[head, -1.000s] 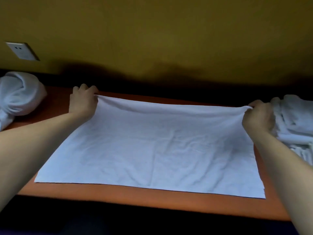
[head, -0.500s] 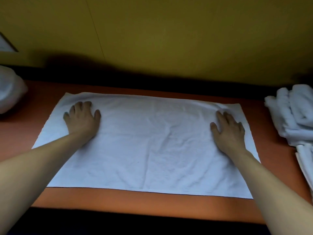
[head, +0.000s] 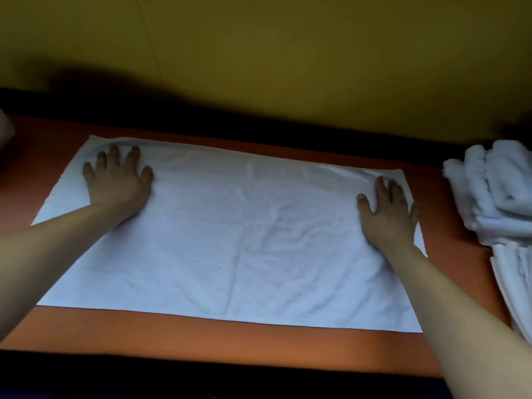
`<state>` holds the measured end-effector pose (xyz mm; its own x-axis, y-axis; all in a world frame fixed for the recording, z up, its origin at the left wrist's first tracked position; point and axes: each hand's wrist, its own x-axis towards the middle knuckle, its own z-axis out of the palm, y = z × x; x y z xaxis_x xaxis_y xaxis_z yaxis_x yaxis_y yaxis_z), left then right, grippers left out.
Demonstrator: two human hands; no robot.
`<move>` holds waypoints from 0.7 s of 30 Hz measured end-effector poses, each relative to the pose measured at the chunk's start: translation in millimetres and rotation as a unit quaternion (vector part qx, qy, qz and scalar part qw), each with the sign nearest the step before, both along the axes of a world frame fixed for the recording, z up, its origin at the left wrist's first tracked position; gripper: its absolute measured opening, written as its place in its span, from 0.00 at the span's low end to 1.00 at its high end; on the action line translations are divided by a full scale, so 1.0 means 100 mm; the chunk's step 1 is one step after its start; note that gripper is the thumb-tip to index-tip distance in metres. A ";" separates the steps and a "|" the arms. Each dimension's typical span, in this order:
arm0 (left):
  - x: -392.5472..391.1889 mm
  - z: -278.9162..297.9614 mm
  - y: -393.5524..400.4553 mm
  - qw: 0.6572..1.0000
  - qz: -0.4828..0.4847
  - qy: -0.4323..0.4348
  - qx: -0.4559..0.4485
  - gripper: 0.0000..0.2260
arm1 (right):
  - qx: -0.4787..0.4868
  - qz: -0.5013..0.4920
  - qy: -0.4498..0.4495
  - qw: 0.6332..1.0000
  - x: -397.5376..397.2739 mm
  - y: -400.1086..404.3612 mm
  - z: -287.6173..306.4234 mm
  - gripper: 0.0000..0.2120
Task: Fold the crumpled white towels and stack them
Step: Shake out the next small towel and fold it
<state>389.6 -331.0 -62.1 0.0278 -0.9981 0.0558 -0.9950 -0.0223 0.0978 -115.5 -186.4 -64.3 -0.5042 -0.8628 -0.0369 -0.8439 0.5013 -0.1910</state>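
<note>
A white towel (head: 236, 234) lies spread flat on the orange table (head: 201, 338), with light creases across its middle. My left hand (head: 118, 180) presses flat on its far left part, fingers straight and spread. My right hand (head: 388, 211) presses flat near its far right corner, fingers straight. At the table's right end sits a pile of white towels (head: 495, 197), partly rolled or folded, running out of view on the right.
A yellow wall (head: 288, 53) rises behind the table, with a dark gap along its foot. A bit of another white towel (head: 4, 128) shows at the left edge. The table's front edge drops to a dark floor.
A second ago both hands pinched the towel's far corners and pulled it taut. They let go, laid it down and now press flat on it, having slid outward toward its far corners.
</note>
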 end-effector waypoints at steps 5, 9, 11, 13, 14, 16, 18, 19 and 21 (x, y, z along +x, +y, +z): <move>-0.79 0.06 0.62 0.988 -0.154 0.030 -0.005 0.30 | 0.004 0.002 -0.009 1.000 -0.01 0.07 0.02 0.34; -1.67 -0.03 1.36 0.947 -0.312 0.073 -0.008 0.28 | 0.008 0.029 -0.020 0.999 -0.15 0.02 0.16 0.31; -2.08 -0.05 1.67 0.928 -0.364 0.084 -0.002 0.27 | 0.015 0.046 -0.022 0.999 -0.25 0.03 0.23 0.28; -2.42 -0.04 1.92 0.911 -0.402 0.093 0.004 0.27 | 0.026 0.055 -0.011 0.998 -0.37 0.04 0.28 0.27; -2.56 -0.04 2.02 0.902 -0.422 0.093 0.006 0.27 | 0.032 0.054 -0.004 0.998 -0.41 0.04 0.30 0.26; -2.81 -0.05 2.21 0.884 -0.458 0.094 0.015 0.28 | 0.034 0.043 0.004 0.998 -0.48 0.04 0.34 0.25; -3.04 -0.07 2.40 0.863 -0.495 0.096 0.027 0.29 | 0.023 0.008 0.002 1.000 -0.53 0.02 0.39 0.24; -3.15 -0.08 2.49 0.852 -0.515 0.090 0.030 0.30 | 0.016 -0.020 -0.009 1.000 -0.57 0.00 0.41 0.25; -3.36 -0.08 2.63 0.834 -0.546 0.076 0.020 0.29 | 0.010 -0.095 -0.059 0.994 -0.64 -0.09 0.42 0.31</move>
<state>53.2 -68.2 -70.2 -0.8947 -0.4349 0.1016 -0.4010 0.8825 0.2458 -179.1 -195.1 -22.5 -0.6489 -0.7511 -0.1211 -0.7063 0.6539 -0.2711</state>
